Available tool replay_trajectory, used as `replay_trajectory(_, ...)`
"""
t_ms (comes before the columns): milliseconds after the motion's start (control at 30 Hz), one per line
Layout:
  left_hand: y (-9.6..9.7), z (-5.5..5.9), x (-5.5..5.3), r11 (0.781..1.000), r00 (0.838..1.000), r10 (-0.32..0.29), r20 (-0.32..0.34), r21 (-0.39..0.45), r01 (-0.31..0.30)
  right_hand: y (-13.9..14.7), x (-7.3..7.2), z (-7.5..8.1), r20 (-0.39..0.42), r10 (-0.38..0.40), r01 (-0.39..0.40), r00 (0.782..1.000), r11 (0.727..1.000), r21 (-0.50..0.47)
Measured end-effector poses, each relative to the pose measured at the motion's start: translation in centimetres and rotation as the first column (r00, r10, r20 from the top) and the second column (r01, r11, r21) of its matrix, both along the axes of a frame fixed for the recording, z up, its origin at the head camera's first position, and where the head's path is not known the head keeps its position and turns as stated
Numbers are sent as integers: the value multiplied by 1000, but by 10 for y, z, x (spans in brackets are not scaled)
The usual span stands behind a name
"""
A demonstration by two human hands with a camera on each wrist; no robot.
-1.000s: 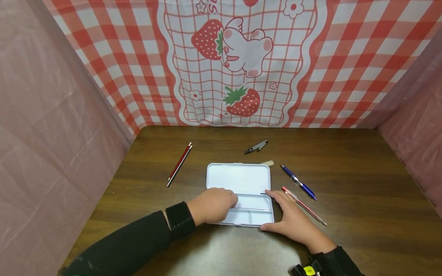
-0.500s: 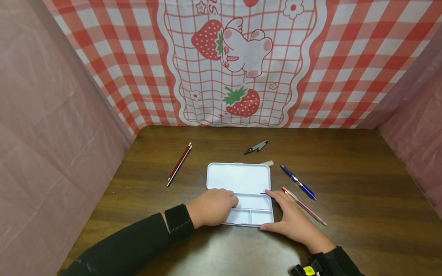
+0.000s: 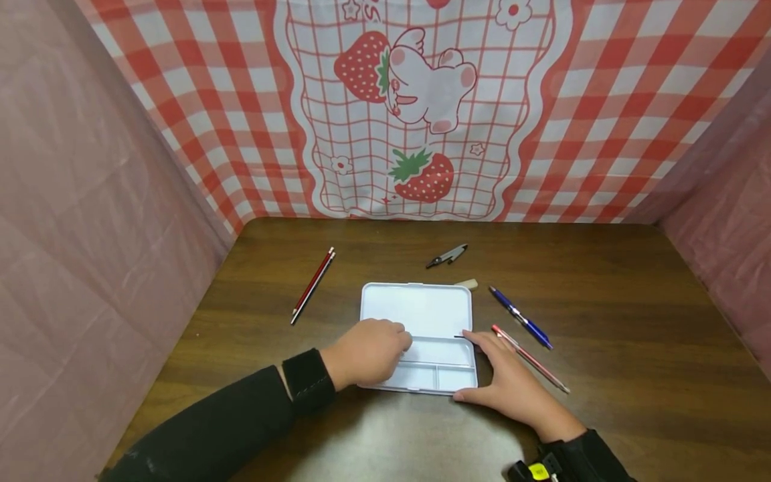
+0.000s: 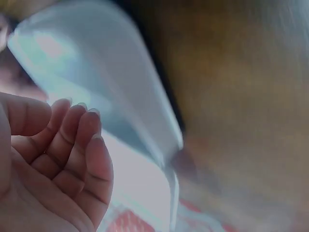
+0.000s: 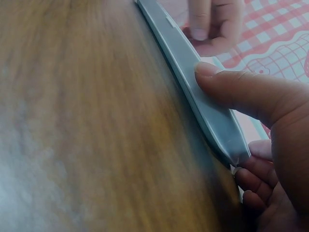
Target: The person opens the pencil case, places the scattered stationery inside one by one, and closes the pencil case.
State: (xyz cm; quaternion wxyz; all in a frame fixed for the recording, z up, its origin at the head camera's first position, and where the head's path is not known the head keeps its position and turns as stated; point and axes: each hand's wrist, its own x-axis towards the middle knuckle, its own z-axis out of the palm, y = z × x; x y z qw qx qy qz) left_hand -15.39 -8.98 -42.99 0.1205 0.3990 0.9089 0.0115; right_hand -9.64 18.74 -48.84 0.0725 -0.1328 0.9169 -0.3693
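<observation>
A white pencil case (image 3: 415,310) lies opened out on the table, its lid laid back and its near half split into compartments. My right hand (image 3: 512,381) grips the right end of the case, the thumb (image 5: 231,89) on the near side wall and the fingers round the end. Over the left part of the compartments hovers my left hand (image 3: 370,353). Its fingers (image 4: 99,159) are loosely bent, and nothing shows between them and the thumb in the left wrist view. That hand hides part of the case's left side in the head view.
Two pencils (image 3: 313,286) lie at the left. Behind the case are a compass (image 3: 447,256) and an eraser (image 3: 468,284) partly hidden by the lid. A blue pen (image 3: 521,318) and a red pen (image 3: 530,359) lie to the right, the red one beside my right hand.
My left hand has risen slightly and shifted a little away from me over the case, showing more of its near left edge. My right hand keeps its place.
</observation>
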Motion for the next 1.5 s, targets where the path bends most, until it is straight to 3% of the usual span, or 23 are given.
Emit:
replay_trajectory(133, -12, 15, -13, 998, 991, 57, -123, 16, -55, 0, 0, 0, -6, 1, -1, 1000, 1000, 1)
replay_trajectory(267, -28, 28, -29, 992, 958, 128, -255, 22, -127, 0, 0, 0, -9, 3, -3, 1000, 1000, 1)
replay_trajectory(367, -42, 29, -41, 980, 934, 199, -295, 56, -192, 0, 0, 0, -11, 6, -6, 1000, 1000, 0)
replay_trajectory(633, -90, 16, -75, 929, 895, 369, -249, 103, -355, 1, 2, -3, -22, 9, -9, 1000, 1000, -5)
replay_trajectory(800, -111, 8, -83, 915, 882, 404, -243, 100, -392, 1, 2, -3, -21, 8, -8, 1000, 1000, -10)
replay_trajectory(1167, -114, 2, -90, 914, 887, 406, -219, 84, -398, 1, 1, 0, -10, -1, 1, 1000, 1000, 3)
replay_trajectory(1400, -119, -5, -99, 890, 870, 455, -191, 85, -447, 2, 1, -1, -18, 0, 1, 1000, 1000, 8)
replay_trajectory(1500, -122, -8, -100, 890, 869, 456, -194, 77, -450, 2, 1, 0, -26, 2, -2, 1000, 1000, 7)
